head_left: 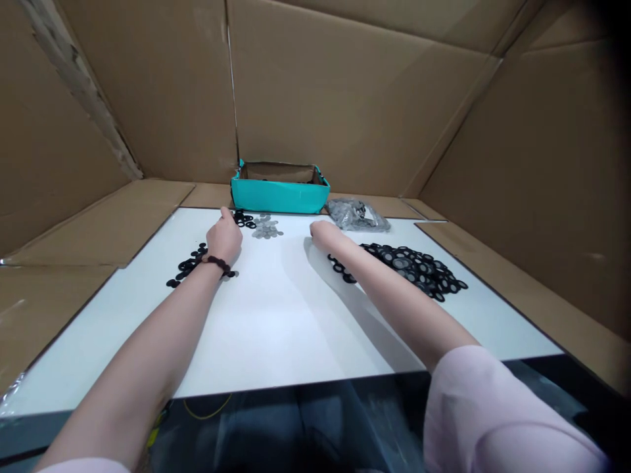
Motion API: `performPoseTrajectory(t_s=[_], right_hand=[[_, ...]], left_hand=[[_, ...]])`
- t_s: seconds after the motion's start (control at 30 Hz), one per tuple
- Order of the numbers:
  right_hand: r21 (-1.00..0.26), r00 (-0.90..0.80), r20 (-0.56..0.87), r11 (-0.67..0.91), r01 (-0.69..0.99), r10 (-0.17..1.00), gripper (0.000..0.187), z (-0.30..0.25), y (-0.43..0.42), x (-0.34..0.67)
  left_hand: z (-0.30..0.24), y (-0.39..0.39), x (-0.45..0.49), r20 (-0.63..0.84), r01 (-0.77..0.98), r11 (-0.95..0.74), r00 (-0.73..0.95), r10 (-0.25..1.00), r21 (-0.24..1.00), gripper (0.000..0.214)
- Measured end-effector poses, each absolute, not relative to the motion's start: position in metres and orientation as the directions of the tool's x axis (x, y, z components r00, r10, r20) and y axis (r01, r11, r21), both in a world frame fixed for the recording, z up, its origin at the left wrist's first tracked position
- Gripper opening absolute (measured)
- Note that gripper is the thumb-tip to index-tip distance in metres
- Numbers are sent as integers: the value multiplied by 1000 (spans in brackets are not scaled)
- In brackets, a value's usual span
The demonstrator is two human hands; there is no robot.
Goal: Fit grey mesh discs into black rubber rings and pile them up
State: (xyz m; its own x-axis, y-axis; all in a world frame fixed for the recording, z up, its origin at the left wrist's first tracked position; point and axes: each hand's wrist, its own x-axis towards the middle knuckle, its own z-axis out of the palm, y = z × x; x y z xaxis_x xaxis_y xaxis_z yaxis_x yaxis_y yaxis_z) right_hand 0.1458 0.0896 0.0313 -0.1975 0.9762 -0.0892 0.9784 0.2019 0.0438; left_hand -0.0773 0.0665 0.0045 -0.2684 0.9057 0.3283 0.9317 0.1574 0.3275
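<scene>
My left hand (225, 238) is over the left side of the white board, its fingers curled closed and mostly turned away from me. Beside it lie a small group of black rings (243, 219) and a cluster of pale grey discs (267, 227). Small black round pieces (189, 265) are spread around its wrist. My right hand (323, 233) is closed near the back of the board, knuckles up; whatever its fingertips hold is hidden. Below my right forearm, partly covered by it, spreads a large pile of black rings with grey centres (419, 268).
A turquoise box (280, 196) with dark contents stands at the back. To its right lies a clear plastic bag (358, 215) of grey pieces. Cardboard walls (345, 98) enclose the white board (276, 335) at the back and both sides.
</scene>
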Motion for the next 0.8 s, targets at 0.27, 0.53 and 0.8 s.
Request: performPoseTrajectory(t_s=[0.27,0.53,0.8], right_hand=[[47,-211,-117,218,975,970,22,36,84,168],[-110,-324,1,322,940,946,27,21,121,109],[-225,-323,30,321,920,946,22,5,134,74]], left_hand=[[2,67,-78,319,928,166,-276,906,333,38],[3,64,-78,393,956,84,-195,899,281,37],[0,69,-82,487,978,32,-131,864,206,40]])
